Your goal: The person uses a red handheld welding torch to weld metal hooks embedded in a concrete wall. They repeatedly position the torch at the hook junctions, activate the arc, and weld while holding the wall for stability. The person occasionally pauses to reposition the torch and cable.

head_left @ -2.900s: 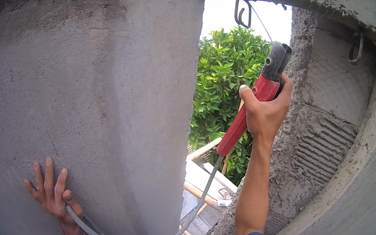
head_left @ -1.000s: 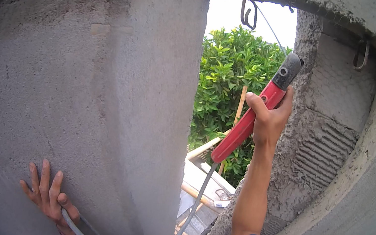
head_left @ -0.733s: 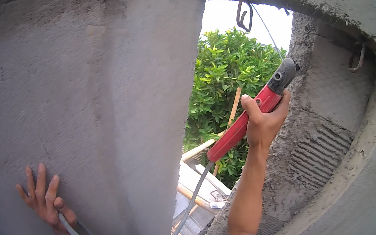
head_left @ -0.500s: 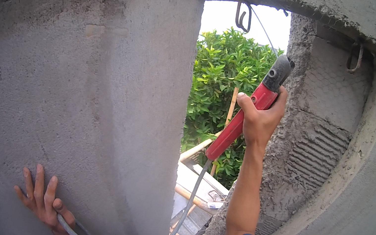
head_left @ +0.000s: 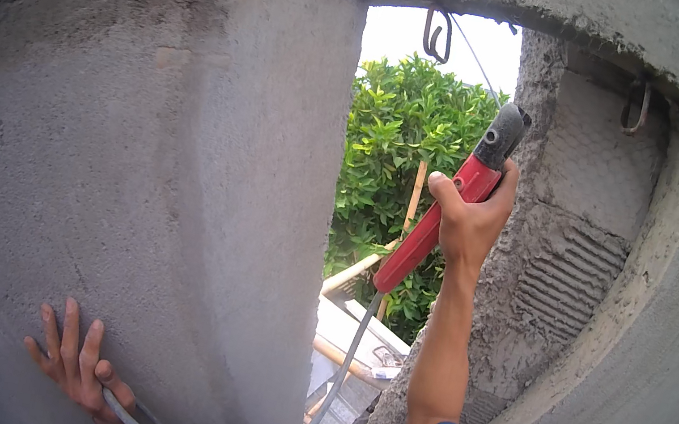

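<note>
My right hand (head_left: 478, 207) is wrapped round the red body of a corded power tool (head_left: 434, 233), held up before the opening in the wall. The tool looks like an angle grinder with a black head; no disc shows from here. A grey cable (head_left: 348, 361) hangs from its lower end and loops down to the left. Against the grey cement wall (head_left: 132, 203), my left hand (head_left: 81, 366) lies low with its fingers spread. The cable runs by its thumb, and whether the hand touches it I cannot tell.
Bent rebar hooks (head_left: 437, 37) hang from the top of the opening, another hook (head_left: 637, 107) at the right. Rough masonry (head_left: 568, 280) edges the right side. Beyond stand a leafy bush (head_left: 409, 124) and bamboo poles (head_left: 354, 274). Boards (head_left: 368, 331) lie lower down.
The view has shifted very slightly. Both hands keep their grip and place; the tool stays at nearly the same tilt.
</note>
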Action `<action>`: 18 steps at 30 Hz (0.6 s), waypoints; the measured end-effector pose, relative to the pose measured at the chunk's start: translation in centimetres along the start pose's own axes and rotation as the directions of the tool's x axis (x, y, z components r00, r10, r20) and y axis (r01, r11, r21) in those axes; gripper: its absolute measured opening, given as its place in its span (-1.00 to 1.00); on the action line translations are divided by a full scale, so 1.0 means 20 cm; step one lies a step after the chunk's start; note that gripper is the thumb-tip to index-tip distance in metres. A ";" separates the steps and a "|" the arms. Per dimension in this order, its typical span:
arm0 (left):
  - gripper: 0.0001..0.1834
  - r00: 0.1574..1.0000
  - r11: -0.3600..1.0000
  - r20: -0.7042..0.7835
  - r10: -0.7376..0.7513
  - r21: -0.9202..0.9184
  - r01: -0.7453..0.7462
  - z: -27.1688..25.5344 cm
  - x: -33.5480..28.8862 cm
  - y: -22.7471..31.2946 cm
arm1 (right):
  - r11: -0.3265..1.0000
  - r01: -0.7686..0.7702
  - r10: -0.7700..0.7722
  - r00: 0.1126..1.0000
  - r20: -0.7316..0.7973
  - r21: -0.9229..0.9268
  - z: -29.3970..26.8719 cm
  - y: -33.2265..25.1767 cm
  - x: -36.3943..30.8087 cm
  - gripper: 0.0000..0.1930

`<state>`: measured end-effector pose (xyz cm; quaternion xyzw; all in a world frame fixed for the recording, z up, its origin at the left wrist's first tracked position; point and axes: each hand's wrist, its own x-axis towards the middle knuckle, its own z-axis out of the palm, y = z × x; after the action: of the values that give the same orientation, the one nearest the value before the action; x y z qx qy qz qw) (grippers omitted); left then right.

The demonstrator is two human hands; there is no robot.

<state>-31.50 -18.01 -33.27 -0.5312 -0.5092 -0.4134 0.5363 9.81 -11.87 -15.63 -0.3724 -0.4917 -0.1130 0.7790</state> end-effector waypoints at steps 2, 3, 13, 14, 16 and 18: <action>-0.32 1.000 1.000 0.012 -0.014 -0.024 0.014 0.00 0.00 0.00 | 1.000 -0.012 0.012 1.000 0.005 0.008 0.00 0.00 0.00 -0.40; -0.32 1.000 1.000 0.016 -0.004 -0.026 0.005 0.00 0.00 0.01 | 1.000 -0.005 0.005 1.000 -0.001 -0.001 0.00 0.00 0.01 -0.40; -0.32 0.999 0.999 0.027 -0.028 -0.036 0.029 -0.01 0.00 0.02 | 0.987 0.142 -0.144 0.990 -0.009 -0.081 0.02 0.08 0.03 -0.39; -0.32 0.999 0.999 0.024 -0.027 -0.036 0.028 0.00 0.00 0.02 | 0.995 0.082 -0.083 0.997 -0.010 -0.056 0.02 0.09 0.03 -0.39; -0.35 1.000 0.999 0.022 0.013 -0.040 -0.012 -0.01 0.00 -0.01 | 1.000 0.024 -0.024 1.000 0.009 0.011 0.03 0.12 0.05 -0.40; -0.40 0.995 0.995 0.022 0.092 -0.049 -0.091 -0.02 0.00 -0.03 | 0.895 -0.181 0.179 0.983 0.044 0.408 0.06 0.15 0.06 -0.40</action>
<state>-32.07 -18.43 -33.07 -0.5715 -0.4807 -0.3939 0.5358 11.12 -8.67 -15.77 -0.2448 -0.4697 0.0663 0.8456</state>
